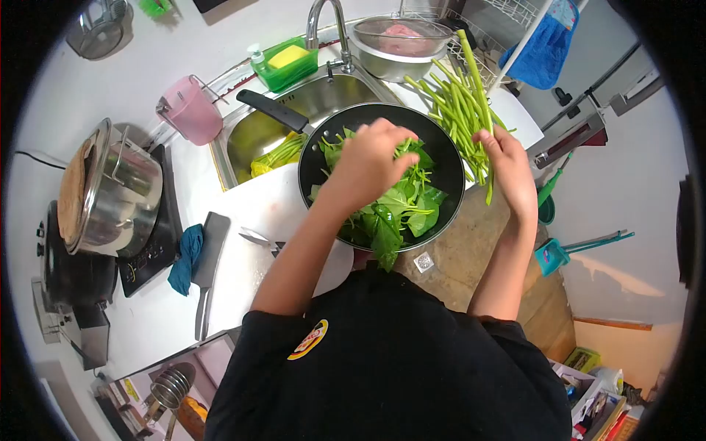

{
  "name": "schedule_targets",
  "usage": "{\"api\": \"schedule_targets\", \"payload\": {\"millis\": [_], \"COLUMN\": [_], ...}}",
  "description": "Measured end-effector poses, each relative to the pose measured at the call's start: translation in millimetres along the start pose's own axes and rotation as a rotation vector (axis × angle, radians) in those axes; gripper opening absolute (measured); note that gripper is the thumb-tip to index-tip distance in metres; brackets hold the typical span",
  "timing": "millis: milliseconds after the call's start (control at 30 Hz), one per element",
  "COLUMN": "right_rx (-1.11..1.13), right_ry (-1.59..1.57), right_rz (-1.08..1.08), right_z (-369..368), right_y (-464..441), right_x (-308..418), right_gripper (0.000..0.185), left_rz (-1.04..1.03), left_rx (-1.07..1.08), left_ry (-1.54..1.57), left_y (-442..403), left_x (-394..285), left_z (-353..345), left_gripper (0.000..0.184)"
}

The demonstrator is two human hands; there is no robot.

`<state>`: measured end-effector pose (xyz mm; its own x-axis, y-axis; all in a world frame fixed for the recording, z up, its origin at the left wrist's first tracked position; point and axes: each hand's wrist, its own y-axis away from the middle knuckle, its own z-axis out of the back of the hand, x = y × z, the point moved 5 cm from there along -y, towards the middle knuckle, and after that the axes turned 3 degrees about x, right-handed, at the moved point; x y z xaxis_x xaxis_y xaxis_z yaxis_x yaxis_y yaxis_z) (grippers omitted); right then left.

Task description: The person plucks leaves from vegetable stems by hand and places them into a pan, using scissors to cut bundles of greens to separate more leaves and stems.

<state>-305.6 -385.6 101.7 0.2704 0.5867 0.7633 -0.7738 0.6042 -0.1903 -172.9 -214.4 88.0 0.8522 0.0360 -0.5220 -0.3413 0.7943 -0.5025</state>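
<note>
Hands were apart. The left hand (371, 163) curled above green leaves (401, 209) in the pan (315, 156), its thumb and forefinger parted; the right hand (510, 165) pinched a stalk (488, 117) beside the bunch (454, 103).

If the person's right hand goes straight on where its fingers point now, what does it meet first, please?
The right hand would probably meet the green stems first; whether it already touches them is unclear.
</note>
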Motion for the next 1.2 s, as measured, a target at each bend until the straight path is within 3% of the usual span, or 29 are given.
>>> {"api": "schedule_targets", "payload": {"millis": [100,167,233,300,367,400,533,633,733,833,933,1033,1100,1200], "right_rx": [-0.058,-0.128,-0.205,-0.157,-0.246,-0.215,-0.111,-0.203,-0.339,-0.4,-0.409,-0.443,-0.505,-0.488], "right_ry": [0.155,0.203,0.255,0.302,0.489,0.532,0.613,0.597,0.619,0.567,0.467,0.275,0.332,0.194], "right_rz": [-0.054,-0.091,-0.052,-0.165,-0.097,-0.19,-0.256,-0.238,-0.191,-0.114,-0.082,-0.194,-0.193,-0.25], "right_z": [14,22,25,20,5,-6,-32,-31,-25,-18,-8,9,11,8], "right_y": [-34,-56,-85,-108,-132,-128,-130,-119,-111,-98,-73,-35,-16,-2], "right_x": [-18,-31,-55,-81,-134,-137,-175,-162,-135,-125,-122,-136,-124,-136], "right_gripper": [0.032,0.035,0.037,0.039,0.045,0.052,0.049,0.048,0.045,0.043,0.036,0.031,0.031,0.029], "left_rz": [-0.001,0.113,0.148,0.232,0.38,0.431,0.683,0.871,0.799,0.773,0.902,1.179,1.261,1.176], "left_rx": [-0.008,0.026,-0.037,-0.087,-0.075,-0.083,-0.195,0.011,0.212,0.376,0.602,0.942,1.151,1.108], "left_ry": [0.172,0.275,0.272,0.313,0.455,0.496,0.327,0.04,-0.183,-0.218,-0.353,-0.4,-0.292,-0.36], "left_y": [0,-4,-3,4,18,28,83,105,103,96,97,110,124,121], "left_x": [1,1,-1,11,37,62,164,234,302,352,401,400,423,420], "left_z": [3,25,48,62,82,91,136,135,98,52,11,-5,-28,-36], "left_gripper": [0.028,0.033,0.033,0.028,0.025,0.022,0.02,0.021,0.021,0.02,0.024,0.026,0.031,0.033]}}
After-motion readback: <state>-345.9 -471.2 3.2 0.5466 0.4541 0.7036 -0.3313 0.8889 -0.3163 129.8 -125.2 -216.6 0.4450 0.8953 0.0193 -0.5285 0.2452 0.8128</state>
